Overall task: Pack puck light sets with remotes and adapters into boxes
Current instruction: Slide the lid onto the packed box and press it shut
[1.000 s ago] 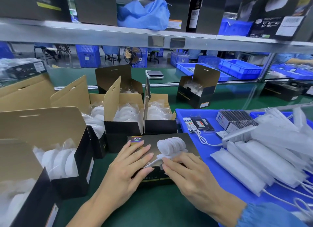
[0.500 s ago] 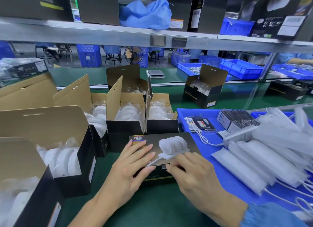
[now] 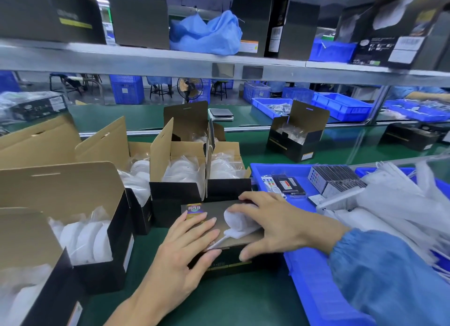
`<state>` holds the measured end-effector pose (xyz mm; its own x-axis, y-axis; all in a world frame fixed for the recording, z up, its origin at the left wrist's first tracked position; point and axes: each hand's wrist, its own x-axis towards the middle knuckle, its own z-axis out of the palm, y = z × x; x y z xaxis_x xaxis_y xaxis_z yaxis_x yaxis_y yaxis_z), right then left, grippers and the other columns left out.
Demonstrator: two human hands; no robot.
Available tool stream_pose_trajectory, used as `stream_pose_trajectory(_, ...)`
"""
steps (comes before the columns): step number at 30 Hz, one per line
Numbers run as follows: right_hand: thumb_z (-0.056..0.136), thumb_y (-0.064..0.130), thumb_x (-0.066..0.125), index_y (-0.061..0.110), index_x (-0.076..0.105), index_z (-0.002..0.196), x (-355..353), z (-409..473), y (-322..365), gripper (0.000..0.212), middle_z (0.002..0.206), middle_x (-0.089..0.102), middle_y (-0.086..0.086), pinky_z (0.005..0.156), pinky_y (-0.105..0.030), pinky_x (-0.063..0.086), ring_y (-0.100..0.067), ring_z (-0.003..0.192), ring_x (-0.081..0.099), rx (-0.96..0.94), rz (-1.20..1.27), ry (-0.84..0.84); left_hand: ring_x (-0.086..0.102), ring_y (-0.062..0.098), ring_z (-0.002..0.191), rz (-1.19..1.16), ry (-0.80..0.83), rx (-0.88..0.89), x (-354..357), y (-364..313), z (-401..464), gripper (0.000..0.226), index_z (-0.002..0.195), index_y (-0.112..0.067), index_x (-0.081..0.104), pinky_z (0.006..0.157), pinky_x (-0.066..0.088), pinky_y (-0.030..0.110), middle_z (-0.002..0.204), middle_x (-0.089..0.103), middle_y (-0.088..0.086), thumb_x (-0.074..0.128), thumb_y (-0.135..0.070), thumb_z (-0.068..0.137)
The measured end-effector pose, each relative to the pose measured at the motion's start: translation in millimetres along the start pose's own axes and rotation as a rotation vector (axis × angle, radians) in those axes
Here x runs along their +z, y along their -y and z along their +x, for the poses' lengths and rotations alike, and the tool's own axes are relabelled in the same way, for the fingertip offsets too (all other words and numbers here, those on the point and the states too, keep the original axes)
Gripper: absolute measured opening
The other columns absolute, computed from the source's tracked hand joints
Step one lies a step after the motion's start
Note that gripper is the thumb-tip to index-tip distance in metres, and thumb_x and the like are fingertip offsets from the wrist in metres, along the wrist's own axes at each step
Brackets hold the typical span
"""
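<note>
The closed box (image 3: 219, 230) lay on the green worktop (image 3: 233, 301) just left of the blue tray (image 3: 314, 291). Both the left hand (image 3: 185, 250) and right hand (image 3: 275, 223) pressed flat on it, fingers spread, gripping nothing. It looked light, stiff cardboard with a slick printed lid — best held by its side walls.

Two hands are seen: the left hand (image 3: 180, 250) and the right hand (image 3: 275, 224). One shut box (image 3: 226, 230) is seen under them. Seven open boxes are counted on the green counter (image 3: 231, 301): five in a bunch at the left, such as this open box (image 3: 97, 230), one behind them (image 3: 187, 121), and one far off alone (image 3: 298, 135). One blue tray (image 3: 311, 282) is seen at the right. Many white bags (image 3: 389, 204) are piled in it, too many to count. One fan (image 3: 190, 88) is seen far back.
</note>
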<state>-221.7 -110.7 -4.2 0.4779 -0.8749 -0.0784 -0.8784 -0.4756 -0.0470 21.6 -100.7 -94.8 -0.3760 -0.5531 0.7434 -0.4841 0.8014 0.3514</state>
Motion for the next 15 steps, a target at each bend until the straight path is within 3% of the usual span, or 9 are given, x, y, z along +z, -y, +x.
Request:
stream_pose_trajectory(2, 0.067, 0.080, 0.060, 0.048, 0.003, 0.149, -3.7, 3.7, -4.3, 0.104, 0.156, 0.008, -0.001, 0.117, -0.039, 0.008, -0.012, 0.141, 0.003, -0.086, -0.126, 0.059, 0.054, 0.011, 0.130, 0.053, -0.041, 0.040, -0.9, -1.2, -0.8, 0.038, 0.114, -0.017, 0.076, 0.110, 0.040, 0.043, 0.131, 0.064, -0.010, 0.059, -0.046, 0.096)
stream_pose_trajectory(6, 0.068, 0.072, 0.069, 0.053, 0.008, 0.146, -5.8, 0.3, -2.2, 0.101, 0.141, 0.020, -0.001, 0.109, -0.031, 0.027, -0.022, 0.129, 0.025, -0.162, -0.038, 0.043, 0.058, 0.013, 0.120, 0.049, -0.146, 0.025, -5.8, -6.0, 4.3, 0.048, 0.109, -0.011, 0.075, 0.098, 0.047, 0.041, 0.125, 0.066, 0.001, 0.059, -0.053, 0.093)
stream_pose_trajectory(8, 0.069, 0.069, 0.071, 0.053, 0.012, 0.146, -9.8, -4.9, -0.2, 0.099, 0.139, 0.020, 0.000, 0.105, -0.029, 0.034, -0.025, 0.124, 0.036, -0.184, -0.020, 0.020, 0.056, 0.016, 0.121, -0.046, -0.194, -0.046, -10.4, -10.3, 6.1, 0.059, 0.114, -0.009, 0.071, 0.098, 0.046, 0.038, 0.129, 0.062, 0.009, 0.049, -0.060, 0.094)
stream_pose_trajectory(11, 0.068, 0.067, 0.069, 0.053, 0.020, 0.147, -21.3, -23.7, 2.7, 0.094, 0.146, 0.023, -0.005, 0.103, -0.026, 0.029, -0.022, 0.127, 0.036, -0.297, -0.073, -0.154, 0.056, 0.005, 0.120, -0.343, -0.355, -0.271, -25.8, -1.8, 16.8, 0.076, 0.124, -0.018, 0.066, 0.099, 0.044, 0.022, 0.129, 0.055, 0.012, 0.046, -0.077, 0.081)
stream_pose_trajectory(13, 0.066, 0.067, 0.068, 0.052, 0.031, 0.145, -35.4, -36.8, -5.0, 0.088, 0.148, 0.028, 0.000, 0.104, -0.026, 0.032, -0.017, 0.128, 0.041, -0.324, -0.036, -0.317, 0.063, -0.003, 0.102, -0.535, -0.448, -0.380, -33.3, 11.6, 23.4, 0.067, 0.123, -0.012, 0.066, 0.088, 0.049, 0.018, 0.119, 0.056, 0.007, 0.058, -0.051, 0.069)
stream_pose_trajectory(15, 0.067, 0.066, 0.074, 0.054, 0.045, 0.135, -53.3, -42.0, -22.3, 0.076, 0.143, 0.040, 0.017, 0.106, -0.024, 0.037, -0.004, 0.127, 0.046, -0.227, 0.192, -0.467, 0.066, -0.005, 0.093, -0.492, -0.426, -0.426, -29.9, 14.7, 27.5, 0.052, 0.113, -0.018, 0.068, 0.080, 0.052, 0.018, 0.114, 0.064, 0.005, 0.055, -0.021, 0.063)
